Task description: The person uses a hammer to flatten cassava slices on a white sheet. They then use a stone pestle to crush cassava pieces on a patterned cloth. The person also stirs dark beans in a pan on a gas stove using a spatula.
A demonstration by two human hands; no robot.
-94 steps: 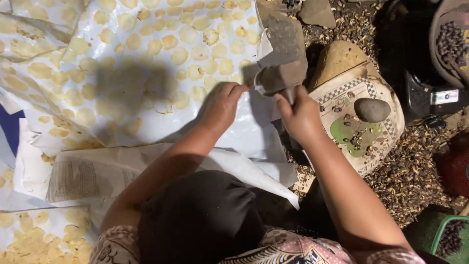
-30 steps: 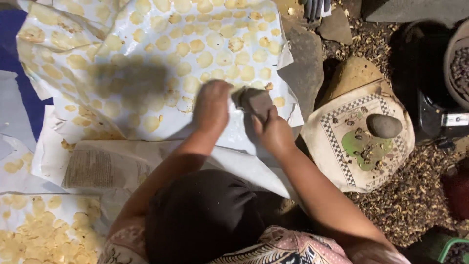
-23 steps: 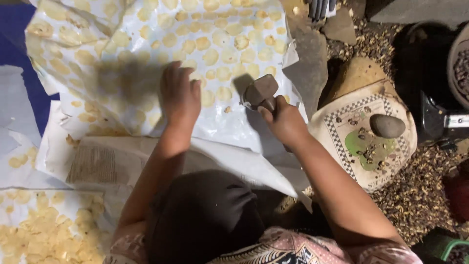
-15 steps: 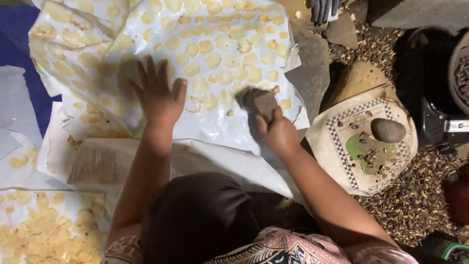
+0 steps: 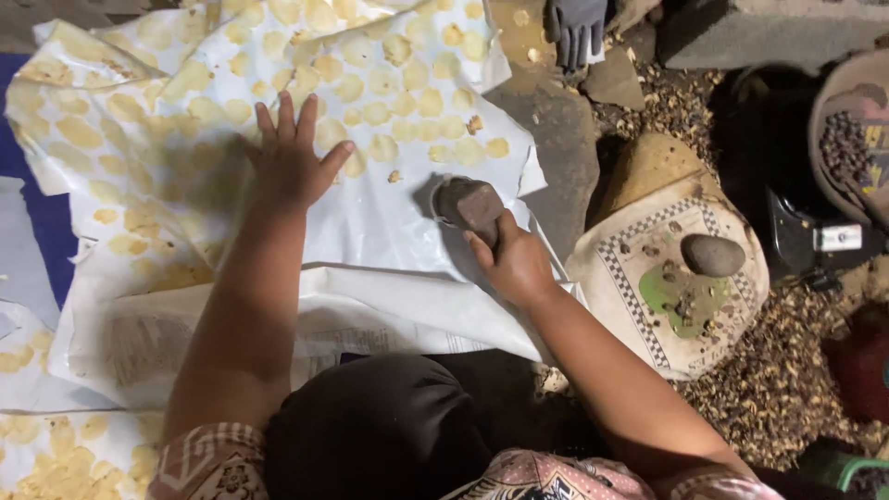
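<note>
My left hand [image 5: 292,162] lies flat with fingers spread on a white plastic sheet [image 5: 389,213] covered with several small round yellow discs [image 5: 384,111]. My right hand [image 5: 514,264] grips a brown rough stone [image 5: 470,204] and rests it on the same sheet, right of the left hand. A second white sheet [image 5: 398,310] overlaps the first one close to my lap. My dark-clothed knee [image 5: 380,435] fills the bottom middle.
To the right sits a round block covered with checkered cloth [image 5: 630,278], a grey oval stone [image 5: 711,254] on top. A flat grey slab [image 5: 560,153], a grey glove [image 5: 576,26], a concrete block [image 5: 769,32], a bowl of dark seeds [image 5: 847,143] and husk litter [image 5: 778,389] surround it.
My left hand slid left across the sheet and spread its fingers flat among the discs. My right hand kept hold of the stone and brought it down onto the sheet.
</note>
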